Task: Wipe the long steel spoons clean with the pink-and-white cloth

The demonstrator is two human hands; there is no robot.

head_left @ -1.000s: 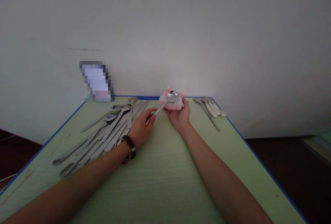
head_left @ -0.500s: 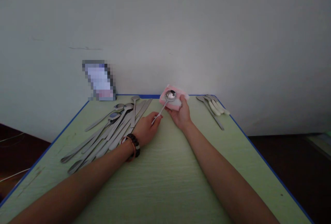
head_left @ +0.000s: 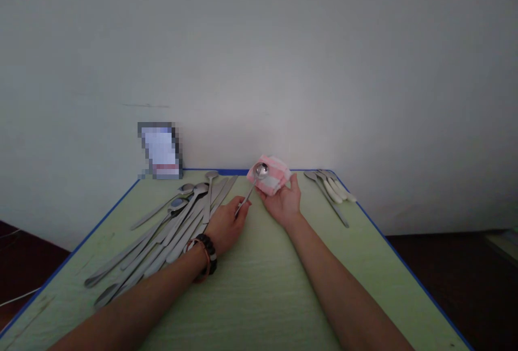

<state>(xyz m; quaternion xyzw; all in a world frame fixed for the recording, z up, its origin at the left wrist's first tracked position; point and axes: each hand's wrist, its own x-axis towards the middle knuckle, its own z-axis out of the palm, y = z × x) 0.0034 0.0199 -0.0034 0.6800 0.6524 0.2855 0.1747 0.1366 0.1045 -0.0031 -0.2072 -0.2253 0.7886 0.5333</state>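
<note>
A round-bowled metal spoon [head_left: 262, 170] is pinched by its handle in my left hand [head_left: 230, 221], with its bowl tilted up over a folded pink-and-white checked cloth [head_left: 277, 176]. My right hand [head_left: 285, 202] holds that cloth from below, thumb raised and apart from it, palm partly showing; the fingers under the cloth are hidden. Whether the bowl touches the cloth I cannot tell. Beside my left hand and forearm lies a loose pile of metal spoons and table knives [head_left: 178, 232], its near part partly covered by my arm.
Several white-handled pieces of cutlery [head_left: 334, 191] and a long metal spoon [head_left: 329, 202] lie at the table's far right. A blurred phone-like screen [head_left: 162, 151] leans on the wall at the back left. The green table [head_left: 259, 297] has a blue edge and meets the wall.
My view has tipped up slightly, so everything sits lower. My right thumb has come off the cloth, which now shows more of its checked face beneath the spoon. My left hand keeps its pinch.
</note>
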